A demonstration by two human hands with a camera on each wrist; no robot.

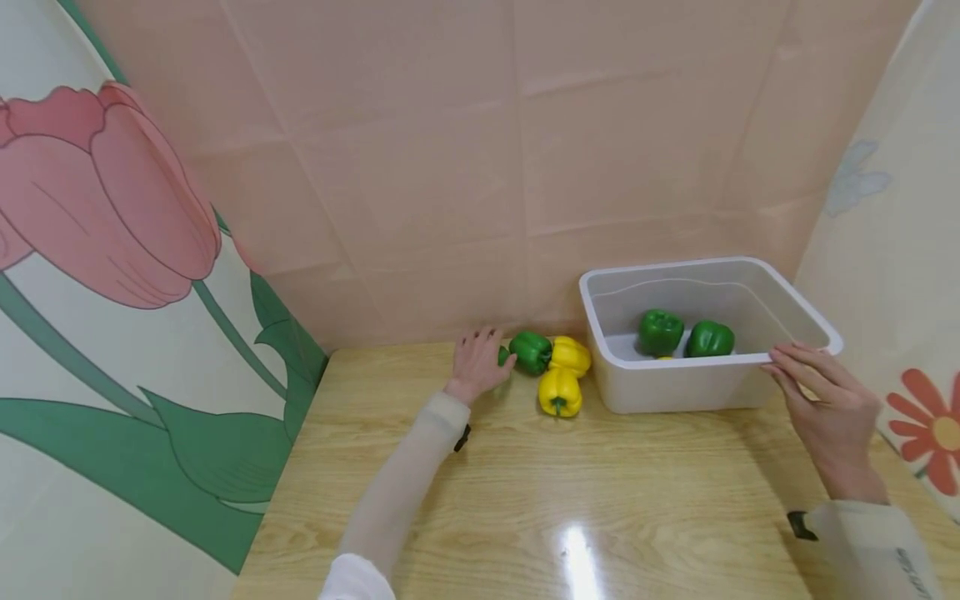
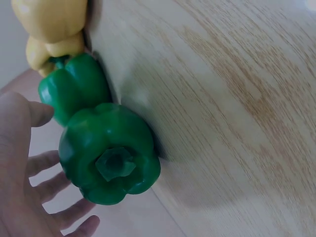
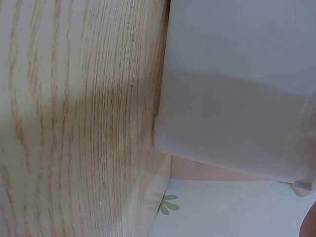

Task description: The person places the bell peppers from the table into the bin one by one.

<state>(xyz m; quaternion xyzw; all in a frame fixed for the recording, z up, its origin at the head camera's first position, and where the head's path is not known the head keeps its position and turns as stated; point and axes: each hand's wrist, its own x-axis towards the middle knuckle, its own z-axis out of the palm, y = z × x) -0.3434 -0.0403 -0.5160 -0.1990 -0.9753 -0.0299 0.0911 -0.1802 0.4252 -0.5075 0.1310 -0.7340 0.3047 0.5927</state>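
Note:
My left hand is at the back of the table, its fingers spread beside a green bell pepper. In the left wrist view the thumb and fingers reach around that pepper's far side without closing on it. A second green bell pepper sits right against it, followed by two yellow bell peppers. At the right, my right hand pinches the near right corner of a white plastic bin by its rim. Inside the bin lie two green bell peppers and a bit of something yellow, mostly hidden by the wall.
The wood-grain table meets a pink cloth backdrop behind the peppers. Printed panels stand on both sides, with a large tulip at left and a red flower at right, close to the right hand.

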